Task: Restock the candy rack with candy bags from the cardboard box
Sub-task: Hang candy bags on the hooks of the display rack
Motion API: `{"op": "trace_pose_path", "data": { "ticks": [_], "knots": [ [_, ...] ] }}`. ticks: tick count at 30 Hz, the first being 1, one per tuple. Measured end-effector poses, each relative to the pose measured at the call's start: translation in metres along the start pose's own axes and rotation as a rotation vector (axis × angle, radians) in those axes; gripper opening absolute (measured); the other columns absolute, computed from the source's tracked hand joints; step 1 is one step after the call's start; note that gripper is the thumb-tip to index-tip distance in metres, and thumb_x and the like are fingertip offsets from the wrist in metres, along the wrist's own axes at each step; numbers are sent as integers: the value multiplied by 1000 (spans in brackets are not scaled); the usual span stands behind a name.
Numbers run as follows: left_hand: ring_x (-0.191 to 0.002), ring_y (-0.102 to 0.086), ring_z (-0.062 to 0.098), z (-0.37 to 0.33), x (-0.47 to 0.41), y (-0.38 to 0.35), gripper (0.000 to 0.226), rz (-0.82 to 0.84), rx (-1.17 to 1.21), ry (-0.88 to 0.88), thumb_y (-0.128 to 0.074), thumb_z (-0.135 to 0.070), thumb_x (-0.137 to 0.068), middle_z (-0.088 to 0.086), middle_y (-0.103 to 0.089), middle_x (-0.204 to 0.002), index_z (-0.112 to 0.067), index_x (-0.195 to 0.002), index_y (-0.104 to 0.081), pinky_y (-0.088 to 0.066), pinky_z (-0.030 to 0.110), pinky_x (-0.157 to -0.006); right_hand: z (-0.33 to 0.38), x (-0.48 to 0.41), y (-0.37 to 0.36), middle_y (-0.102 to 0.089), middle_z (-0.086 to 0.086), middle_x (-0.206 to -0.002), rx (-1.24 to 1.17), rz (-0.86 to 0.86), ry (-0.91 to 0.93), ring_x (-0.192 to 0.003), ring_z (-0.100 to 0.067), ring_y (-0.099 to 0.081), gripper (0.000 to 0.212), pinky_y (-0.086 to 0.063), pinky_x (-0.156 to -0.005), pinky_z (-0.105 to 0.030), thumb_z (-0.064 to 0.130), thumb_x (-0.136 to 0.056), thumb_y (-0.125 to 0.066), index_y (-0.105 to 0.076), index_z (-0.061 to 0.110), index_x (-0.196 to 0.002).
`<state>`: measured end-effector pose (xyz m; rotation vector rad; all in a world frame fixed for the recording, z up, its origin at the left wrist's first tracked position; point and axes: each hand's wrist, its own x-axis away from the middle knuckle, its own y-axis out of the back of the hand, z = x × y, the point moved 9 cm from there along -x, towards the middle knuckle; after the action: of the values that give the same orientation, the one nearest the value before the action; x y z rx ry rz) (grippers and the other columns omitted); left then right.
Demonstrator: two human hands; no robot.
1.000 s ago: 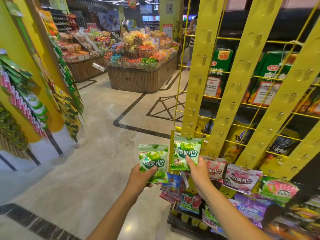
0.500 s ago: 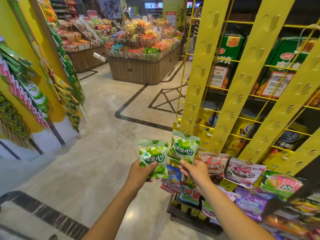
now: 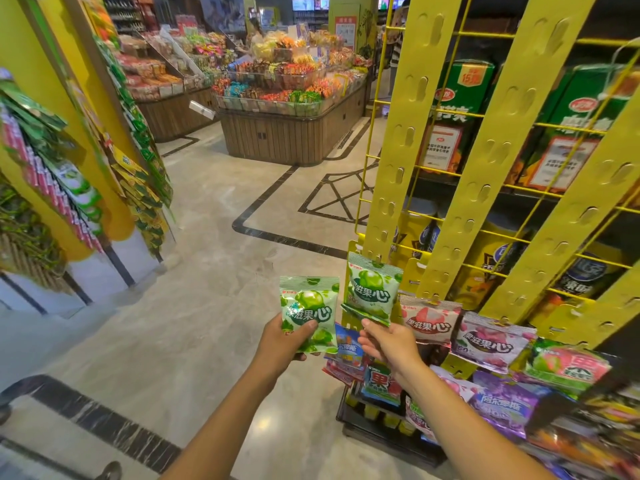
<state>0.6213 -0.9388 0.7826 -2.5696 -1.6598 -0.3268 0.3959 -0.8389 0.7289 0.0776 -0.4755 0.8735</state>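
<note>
Two green bags (image 3: pixel 309 313) (one each) in hands (image 3: pixel 284 344).

A green bag (image 3: pixel 309 313) is gripped in the left hand (image 3: pixel 282 344) above the floor (image 3: pixel 207 306). A second green bag (image 3: pixel 372 289) is seen at the foot of the leftmost rack strip (image 3: pixel 403 133). Its lower edge is touched by the right hand (image 3: pixel 389 342), though a pinch cannot be confirmed. A pink bag (image 3: pixel 429 320) is hung just beside it.

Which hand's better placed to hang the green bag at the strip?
Right. The right hand pinches the lower edge of that green bag at the yellow strip; the left hand holds a second green bag apart from it.
</note>
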Motion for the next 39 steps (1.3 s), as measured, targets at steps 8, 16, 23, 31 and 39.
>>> {"op": "trace_pose_path", "data": {
  "ticks": [8, 16, 23, 31, 39],
  "knots": [
    [-90, -77, 24, -13, 3, -11, 17, 42, -78, -63, -75, -28, -96, 0, -80, -98, -23, -111, -68, -59, 30, -63, 13, 10, 6, -78, -3, -101, 302, 31, 180, -95, -16, -75, 27, -62, -85, -33, 28, -86, -82, -76, 14, -108],
    [-72, -70, -3, -52, 11, -48, 14, 169, -89, -187, -67, -16, -101, -2, -76, -97, -16, -115, -66, -51, 13, -56, 54, 47, 0, -78, -1, -96, 239, 76, 352, -96, -19, -74, 14, -62, -84, -38, 23, -100, -65, -74, 19, -109],
    [-77, -75, 17, -85, 7, -79, 18, 217, -111, -307, -66, -28, -102, 1, -78, -104, -26, -120, -65, -56, 32, -54, 83, 67, 3, -71, 9, -111, 282, 77, 411, -103, -5, -69, 32, -61, -88, -32, 31, -95, -71, -66, 18, -124],
    [-63, -69, 5, -121, 0, -110, 21, 250, 17, -172, -54, -41, -107, -1, -75, -83, -25, -109, -68, -48, 21, -48, 120, 72, 23, -69, 9, -101, 223, -31, 485, -71, -10, -73, 38, -56, -58, -18, 22, -100, -65, -62, 1, -131],
    [-69, -68, 15, -121, -19, -121, 36, 270, 29, -94, -49, -49, -107, 5, -75, -92, -20, -118, -67, -50, 29, -60, 132, 67, 28, -72, 7, -104, 221, -47, 487, -62, -6, -72, 32, -52, -53, -15, 24, -101, -63, -65, 7, -128]
  ]
}}
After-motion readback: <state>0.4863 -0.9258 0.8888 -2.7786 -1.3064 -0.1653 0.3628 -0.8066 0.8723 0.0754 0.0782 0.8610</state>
